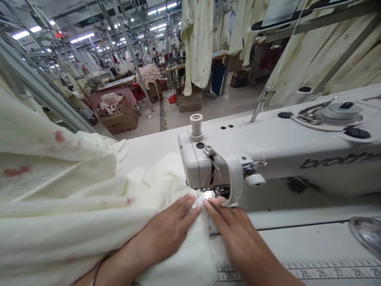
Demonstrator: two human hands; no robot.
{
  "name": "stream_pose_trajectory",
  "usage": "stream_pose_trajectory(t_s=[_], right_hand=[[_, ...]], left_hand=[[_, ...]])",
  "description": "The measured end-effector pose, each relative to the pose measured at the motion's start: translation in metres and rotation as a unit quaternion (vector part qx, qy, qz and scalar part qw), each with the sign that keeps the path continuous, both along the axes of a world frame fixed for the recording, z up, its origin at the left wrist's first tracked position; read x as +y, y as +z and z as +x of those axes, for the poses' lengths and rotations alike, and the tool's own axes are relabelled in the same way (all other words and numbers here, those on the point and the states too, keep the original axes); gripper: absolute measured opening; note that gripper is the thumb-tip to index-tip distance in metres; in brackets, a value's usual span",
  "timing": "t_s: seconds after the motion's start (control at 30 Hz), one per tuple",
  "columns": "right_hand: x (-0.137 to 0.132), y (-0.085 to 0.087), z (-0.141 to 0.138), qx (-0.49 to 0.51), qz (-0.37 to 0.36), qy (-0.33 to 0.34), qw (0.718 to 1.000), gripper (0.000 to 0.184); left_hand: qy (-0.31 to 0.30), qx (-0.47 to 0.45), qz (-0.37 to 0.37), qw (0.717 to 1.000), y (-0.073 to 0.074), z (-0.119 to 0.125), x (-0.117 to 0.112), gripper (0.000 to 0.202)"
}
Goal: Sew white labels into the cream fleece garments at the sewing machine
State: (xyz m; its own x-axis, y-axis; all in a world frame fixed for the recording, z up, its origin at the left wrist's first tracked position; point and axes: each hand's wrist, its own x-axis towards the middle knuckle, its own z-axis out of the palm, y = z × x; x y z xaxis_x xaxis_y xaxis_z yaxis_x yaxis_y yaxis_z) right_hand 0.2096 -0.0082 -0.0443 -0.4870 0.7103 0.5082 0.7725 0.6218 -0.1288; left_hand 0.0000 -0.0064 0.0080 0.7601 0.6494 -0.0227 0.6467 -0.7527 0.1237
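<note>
My left hand (168, 228) lies flat, fingers stretched out, on cream fabric (74, 214) spread over the left of the sewing table. My right hand (235, 234) lies flat beside it, fingertips on the fabric's edge just in front of the needle area (210, 194). Both sets of fingertips almost meet under the head of a white sewing machine (268, 155). The fabric carries small red printed spots and bunches up behind the machine head.
A printed ruler strip (327, 273) runs along the table's front edge at the right. A shiny metal part (367, 234) sits at the far right. Beyond the table are cardboard boxes (119, 119) of cloth, hanging cream garments (198, 43) and other workstations.
</note>
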Motion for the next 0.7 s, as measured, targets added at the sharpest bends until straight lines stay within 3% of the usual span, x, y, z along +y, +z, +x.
stream_pose_trajectory(t_s=[0.13,0.7], right_hand=[[-0.018,-0.005,-0.008,0.013,0.019,-0.012,1.000,0.045],[-0.014,-0.011,-0.013,0.039,0.006,-0.033,0.999,0.050]], left_hand=[[-0.001,-0.005,-0.001,1.000,0.001,0.001,0.001,0.051],[0.005,-0.033,-0.018,0.999,-0.001,-0.002,0.005,0.054]])
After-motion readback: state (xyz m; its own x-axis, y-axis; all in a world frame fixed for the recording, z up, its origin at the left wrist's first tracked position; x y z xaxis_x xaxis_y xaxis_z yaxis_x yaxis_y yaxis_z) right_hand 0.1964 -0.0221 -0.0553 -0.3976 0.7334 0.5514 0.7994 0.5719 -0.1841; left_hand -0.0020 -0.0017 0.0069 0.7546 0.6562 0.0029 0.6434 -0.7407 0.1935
